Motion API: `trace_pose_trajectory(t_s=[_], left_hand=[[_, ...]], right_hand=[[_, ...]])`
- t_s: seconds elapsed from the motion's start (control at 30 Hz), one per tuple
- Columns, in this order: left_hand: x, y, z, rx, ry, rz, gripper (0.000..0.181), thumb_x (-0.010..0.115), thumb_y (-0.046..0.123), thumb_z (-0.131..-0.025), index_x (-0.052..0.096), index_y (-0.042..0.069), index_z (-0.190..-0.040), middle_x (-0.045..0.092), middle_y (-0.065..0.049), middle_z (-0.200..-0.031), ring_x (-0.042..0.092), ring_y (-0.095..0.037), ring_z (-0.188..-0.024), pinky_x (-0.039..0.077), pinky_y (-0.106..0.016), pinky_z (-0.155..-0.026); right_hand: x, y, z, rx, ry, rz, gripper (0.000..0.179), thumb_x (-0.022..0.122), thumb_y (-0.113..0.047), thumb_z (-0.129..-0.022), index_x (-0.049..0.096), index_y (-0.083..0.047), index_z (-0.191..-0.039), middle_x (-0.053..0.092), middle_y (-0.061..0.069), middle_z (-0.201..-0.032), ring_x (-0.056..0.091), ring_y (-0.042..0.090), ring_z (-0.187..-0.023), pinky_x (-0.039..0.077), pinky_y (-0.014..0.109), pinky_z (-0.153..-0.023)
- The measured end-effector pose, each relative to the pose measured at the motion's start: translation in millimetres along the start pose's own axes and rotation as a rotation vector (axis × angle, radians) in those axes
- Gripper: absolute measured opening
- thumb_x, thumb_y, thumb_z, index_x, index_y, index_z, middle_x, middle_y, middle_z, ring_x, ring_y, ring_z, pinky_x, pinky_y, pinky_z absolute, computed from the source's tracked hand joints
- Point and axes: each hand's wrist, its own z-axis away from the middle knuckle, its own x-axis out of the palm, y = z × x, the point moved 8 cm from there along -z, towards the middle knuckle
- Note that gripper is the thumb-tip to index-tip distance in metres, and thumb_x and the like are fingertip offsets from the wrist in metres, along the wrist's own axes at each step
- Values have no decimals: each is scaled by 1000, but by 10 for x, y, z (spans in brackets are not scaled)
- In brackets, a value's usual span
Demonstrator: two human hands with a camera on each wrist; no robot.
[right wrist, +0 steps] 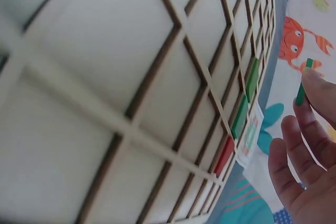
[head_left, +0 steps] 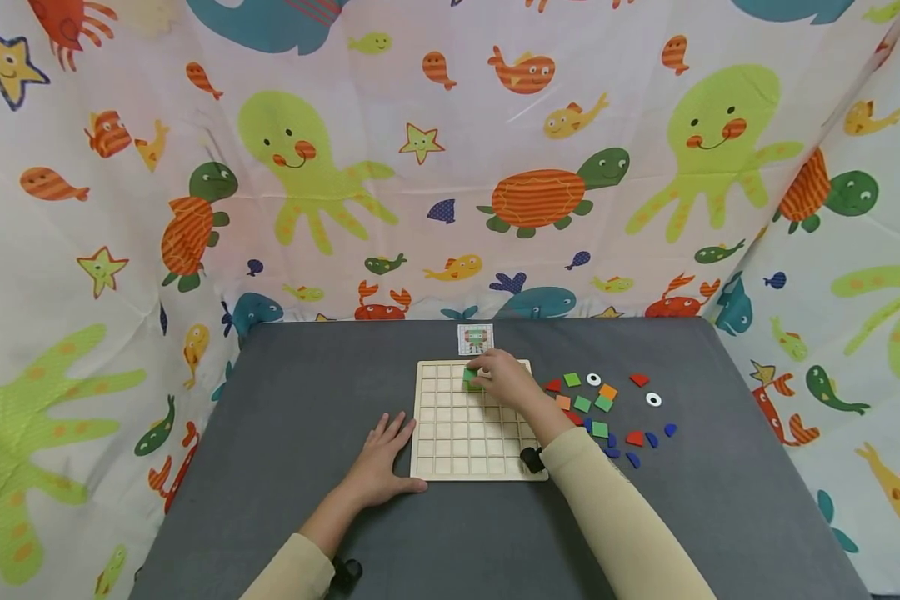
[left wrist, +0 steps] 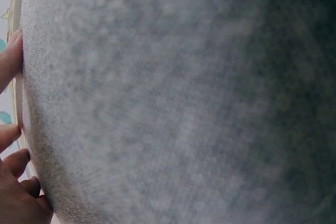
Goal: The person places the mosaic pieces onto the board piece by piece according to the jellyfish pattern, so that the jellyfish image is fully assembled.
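Note:
A wooden grid board (head_left: 450, 446) lies on the grey table. My left hand (head_left: 378, 467) rests beside its left edge with the fingers spread; in the left wrist view fingers (left wrist: 9, 61) touch the board's rim. My right hand (head_left: 506, 379) is over the board's far part. Between thumb and fingertip it pinches a thin green tile (right wrist: 304, 85), seen edge-on in the right wrist view. Along the board's far row sit a red piece (right wrist: 224, 156) and two green tiles, one green tile (right wrist: 240, 117) next to the red piece. In the head view the right hand partly covers these pieces.
A small picture card (head_left: 476, 338) lies just beyond the board. Right of the board are scattered loose pieces: green squares (head_left: 600, 429), red pieces (head_left: 635, 438), orange squares (head_left: 607, 392), blue half-rounds (head_left: 633, 459) and white rings (head_left: 653, 400). A patterned curtain (head_left: 390, 192) hangs behind the table.

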Motion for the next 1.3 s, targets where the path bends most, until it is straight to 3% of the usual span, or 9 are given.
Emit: trace_pose_trajectory(t_s=[0.2,0.53,0.83,1.1,1.3], left_hand=[[-9,-5,-1,8,0,-7,110,88,52,-73,31,18,-161,20,-9,-169,7,-38,-157,16,-62,-123],[-3,-12,5,9,1,1,110,88,50,-72,31,16,-160,20,-9,-169,7,-38,-157,17,-62,-122],[-1,-25,7,18,7,0,110,89,50,-72,32,16,-160,22,-11,-168,8,-40,-156,17,-62,-122],[7,-21,-6,7,2,7,110,88,52,-72,31,19,-160,20,-7,-169,6,-37,-157,17,-60,-123],[9,-11,-14,3,0,0,110,88,52,-72,31,18,-160,20,-8,-169,6,-37,-157,16,-61,-123]], right_hand=[[118,-37,-104,-2,-9,31,29,73,-19,-94,73,-13,-122,66,9,-120,65,27,-108,56,42,-91],[286,6,-198,78,-39,101,27,75,-22,-93,76,-17,-119,69,4,-120,64,24,-111,56,44,-92],[372,-43,-243,7,-43,193,24,76,-21,-92,77,-18,-116,69,2,-118,63,25,-112,54,42,-93],[346,-61,-229,20,-31,170,27,78,-21,-91,76,-18,-117,69,3,-117,61,26,-111,53,43,-89],[275,-63,-212,6,-32,134,33,79,-19,-90,74,-16,-122,68,6,-124,59,29,-118,52,45,-98]])
